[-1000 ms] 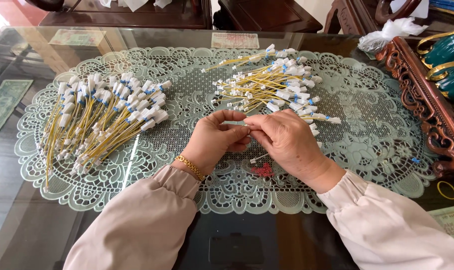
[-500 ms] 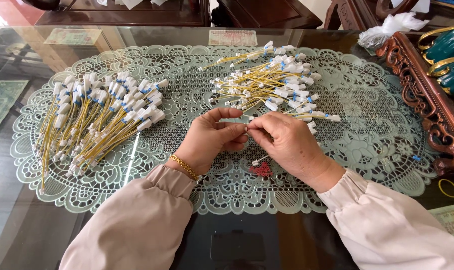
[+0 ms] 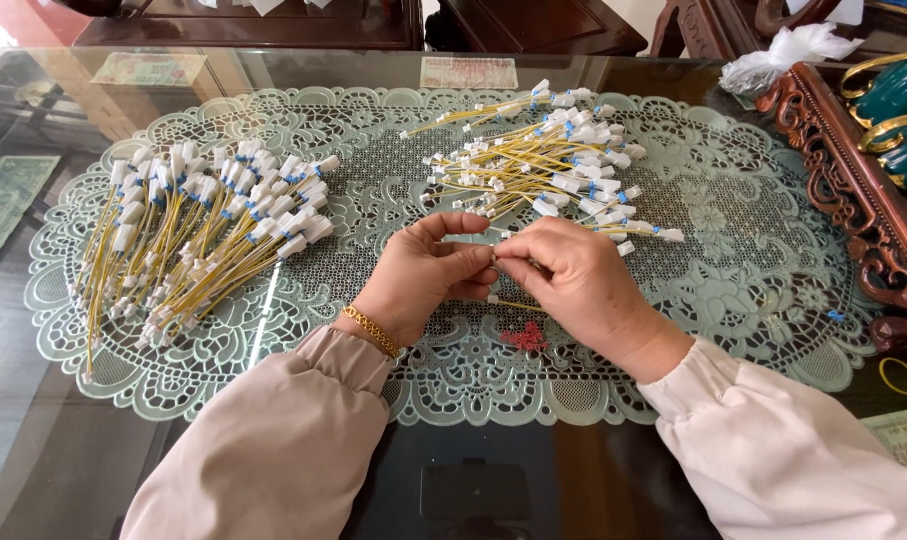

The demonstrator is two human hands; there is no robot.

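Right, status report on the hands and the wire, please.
Left hand and right hand together, fingers pinching one yellow wire. Loose pile just beyond, sorted pile to the left. Nothing in the way.

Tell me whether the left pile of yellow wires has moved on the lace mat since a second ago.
No. The left pile lies on the same part of the lace mat as before; only the camera shifted slightly.

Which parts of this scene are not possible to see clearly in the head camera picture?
- Head view: the yellow wire pinched between the left hand and the right hand is mostly covered by the fingers; how it is gripped is unclear.
- Head view: the teal vessels are cut off by the right edge.
- Head view: the small red item on the lace mat is too small to identify.
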